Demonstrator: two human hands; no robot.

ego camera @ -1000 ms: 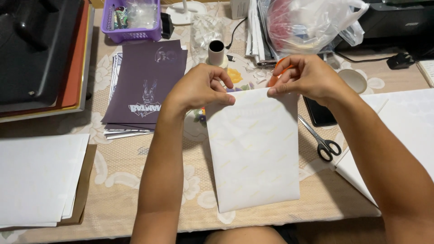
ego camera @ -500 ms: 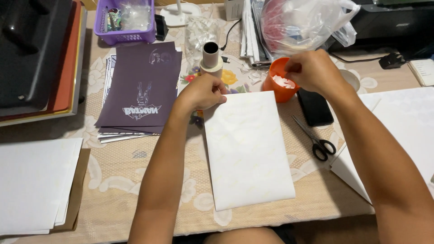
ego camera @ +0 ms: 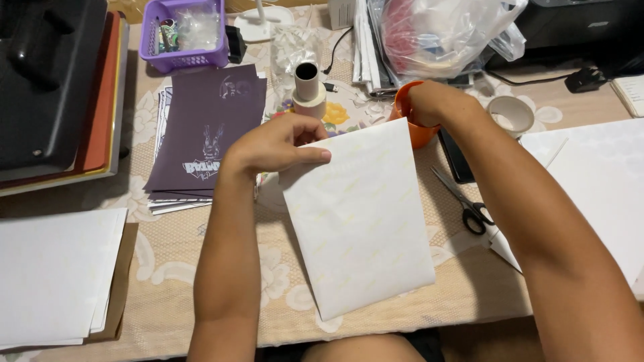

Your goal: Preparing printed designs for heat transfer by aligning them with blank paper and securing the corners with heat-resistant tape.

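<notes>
White paper sheet (ego camera: 359, 221), long axis running away from the left hand's fingers (ego camera: 315, 155) pinching its top corner; right hand (ego camera: 429, 100) seemingly grips an orange cup (ego camera: 409, 121).

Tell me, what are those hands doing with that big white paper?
A person sits at a cluttered table. The left hand pins the top corner of a white sheet flat on the table. The right hand reaches into an orange cup behind the sheet; what it grips there is hidden. Black-handled scissors lie to the right, and a stack of purple printed sheets lies to the left.
</notes>
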